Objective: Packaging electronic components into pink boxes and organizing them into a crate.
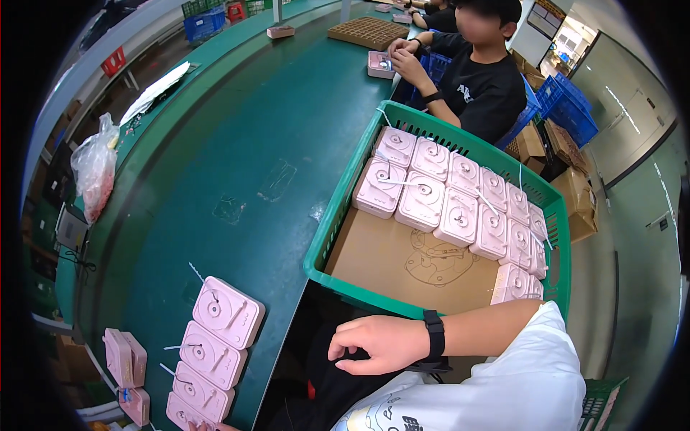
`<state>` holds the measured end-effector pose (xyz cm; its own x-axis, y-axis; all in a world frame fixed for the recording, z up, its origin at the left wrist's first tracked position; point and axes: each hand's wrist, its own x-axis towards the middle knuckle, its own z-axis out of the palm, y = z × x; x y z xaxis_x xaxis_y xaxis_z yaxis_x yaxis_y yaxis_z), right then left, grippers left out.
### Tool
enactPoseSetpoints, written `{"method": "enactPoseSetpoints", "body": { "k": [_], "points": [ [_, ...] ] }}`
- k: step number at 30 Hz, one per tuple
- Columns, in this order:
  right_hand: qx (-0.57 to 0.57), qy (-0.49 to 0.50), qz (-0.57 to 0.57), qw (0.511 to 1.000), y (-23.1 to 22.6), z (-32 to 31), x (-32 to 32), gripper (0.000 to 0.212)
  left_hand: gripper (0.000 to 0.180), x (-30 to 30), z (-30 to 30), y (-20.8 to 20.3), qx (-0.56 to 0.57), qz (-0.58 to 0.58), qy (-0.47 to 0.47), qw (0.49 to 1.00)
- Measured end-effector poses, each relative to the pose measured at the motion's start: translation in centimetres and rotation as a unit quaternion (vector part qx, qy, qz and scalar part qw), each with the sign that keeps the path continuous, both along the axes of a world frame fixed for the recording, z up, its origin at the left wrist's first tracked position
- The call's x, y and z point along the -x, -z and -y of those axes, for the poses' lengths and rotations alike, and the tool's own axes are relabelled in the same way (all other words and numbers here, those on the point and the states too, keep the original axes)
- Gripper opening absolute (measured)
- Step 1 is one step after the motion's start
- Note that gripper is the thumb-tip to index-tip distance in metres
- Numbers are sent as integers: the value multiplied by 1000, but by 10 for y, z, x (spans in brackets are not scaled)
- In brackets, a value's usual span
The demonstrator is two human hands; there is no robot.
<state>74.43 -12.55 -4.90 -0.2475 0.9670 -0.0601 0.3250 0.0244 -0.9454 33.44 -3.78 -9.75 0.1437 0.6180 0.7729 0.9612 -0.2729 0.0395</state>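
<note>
A row of several pink turntable-shaped cases (229, 312) lies on the green table at the lower left, each with a round platter, a small arm and most with a thin pale strip or wire sticking out. At the row's near end, fingertips of my left hand (208, 427) show at the lower edge, by the nearest case; the rest is cut off. My right hand (381, 346), with a black wristband, hovers in front of the green crate (316, 276). Its fingers are loosely curled, apart from the thumb, and hold nothing. Inside the crate, more pink cases (424, 201) stand in rows on brown cardboard.
Left of the row lie other pink case parts (123, 359). A plastic bag (95, 169) rests at the table's far left edge. Across the crate, a co-worker (478, 86) handles a pink case (379, 65) beside a brown partitioned tray (368, 31). Blue crates (568, 108) and cartons stand at right.
</note>
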Motion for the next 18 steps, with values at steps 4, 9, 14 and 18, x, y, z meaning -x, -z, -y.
{"method": "enactPoseSetpoints", "body": {
  "k": [4,9,14,18],
  "points": [
    [24,2,-9,1000,0,-1,-9,23,20,-11,2,-3,2,-13,-6,1000],
    [24,11,-26,999,0,1,-16,24,18,-18,6,-14,21,-36,1,999],
    [32,9,-39,999,-2,0,-24,24,15,-27,8,-16,24,-65,-14,998],
    [32,18,-52,998,-1,2,-25,23,11,-29,6,-14,3,-37,18,999]
  ]
}}
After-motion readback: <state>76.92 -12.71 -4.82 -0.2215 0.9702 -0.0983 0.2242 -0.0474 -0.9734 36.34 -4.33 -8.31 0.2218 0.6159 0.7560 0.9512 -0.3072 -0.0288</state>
